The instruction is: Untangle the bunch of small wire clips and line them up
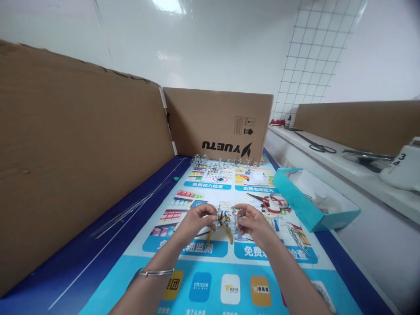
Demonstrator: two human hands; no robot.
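My left hand (204,217) is closed in a pinch on a small shiny piece of twisted wire. Opposite it, my right hand (251,222) pinches a silvery twisted wire strand (234,218). Whether the two hands hold one joined piece, I cannot tell. Pliers with yellow handles (227,232) lie on the printed sheet (213,262) just below and between the hands, their jaws partly hidden. To the right of my right hand are red-handled scissors (269,204) with a clear roll (278,201), perhaps tape, against them.
A teal box (334,220) with shiny bits inside stands at right; loose wire pieces (297,238) lie before it. More wirework (226,162) lines the back by a cardboard panel (187,118). Long thin wires (131,209) lie left. Dark scissors (320,147) rest on the side ledge.
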